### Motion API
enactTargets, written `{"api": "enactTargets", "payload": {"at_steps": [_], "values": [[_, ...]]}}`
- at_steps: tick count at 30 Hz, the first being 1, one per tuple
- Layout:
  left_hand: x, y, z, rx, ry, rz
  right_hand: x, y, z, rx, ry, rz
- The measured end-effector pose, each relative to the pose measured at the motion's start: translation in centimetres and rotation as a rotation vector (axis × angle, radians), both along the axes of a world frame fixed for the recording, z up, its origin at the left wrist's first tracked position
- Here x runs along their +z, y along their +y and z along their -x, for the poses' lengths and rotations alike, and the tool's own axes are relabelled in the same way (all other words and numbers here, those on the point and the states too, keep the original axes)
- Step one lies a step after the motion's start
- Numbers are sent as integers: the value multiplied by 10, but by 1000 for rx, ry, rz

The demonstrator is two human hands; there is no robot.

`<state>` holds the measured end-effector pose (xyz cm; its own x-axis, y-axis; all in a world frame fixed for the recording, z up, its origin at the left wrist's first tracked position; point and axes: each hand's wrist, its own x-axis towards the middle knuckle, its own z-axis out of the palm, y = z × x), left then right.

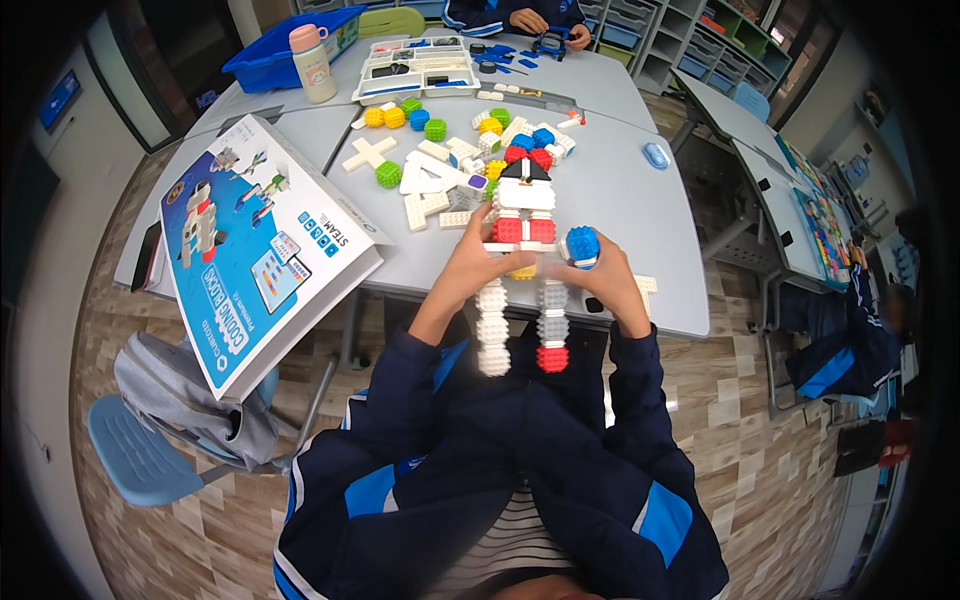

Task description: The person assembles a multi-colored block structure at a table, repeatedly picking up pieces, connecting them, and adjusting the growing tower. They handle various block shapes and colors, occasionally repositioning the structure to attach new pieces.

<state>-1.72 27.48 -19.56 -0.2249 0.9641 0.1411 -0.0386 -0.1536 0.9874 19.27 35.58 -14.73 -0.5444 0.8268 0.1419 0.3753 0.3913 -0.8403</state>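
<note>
Between my two hands is a building-block model [524,194] of white, red and black pieces, held over the table's near edge. Two block legs hang from it toward me: a white one [492,330] and a grey one [552,310] with a red end. My left hand [463,268] is closed on the model's left side, its thumb across the white plate. On the other side my right hand [612,285] grips it, thumb inward. A blue block [581,243] sits at the right fingers; whether it is joined to the model is unclear.
Loose blocks [435,130] and white connectors [370,154] lie beyond the model. A large box [270,250] stands at left, near a bottle [313,65] and blue bin [262,62]. Behind are a parts tray [418,92] and another person's hands [528,20].
</note>
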Motion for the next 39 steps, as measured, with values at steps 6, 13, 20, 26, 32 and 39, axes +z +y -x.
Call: {"api": "enactTargets", "payload": {"at_steps": [6,13,20,26,32,39], "values": [[12,-7,-15,47,26,-92,-14,-17,1,-27,286,384],[8,-62,-33,134,-5,-82,-9,-62,-16,52,381,368],[-1,-115,-30,62,-4,1,-11,-104,-23,131,334,403],[16,-124,-21,-8,27,46,-13,-114,-14,151,332,249],[23,-134,-23,-104,-144,47,-13,-121,-18,210,394,178],[24,-135,-24,-73,40,-12,-16,-120,-19,222,382,179]]}}
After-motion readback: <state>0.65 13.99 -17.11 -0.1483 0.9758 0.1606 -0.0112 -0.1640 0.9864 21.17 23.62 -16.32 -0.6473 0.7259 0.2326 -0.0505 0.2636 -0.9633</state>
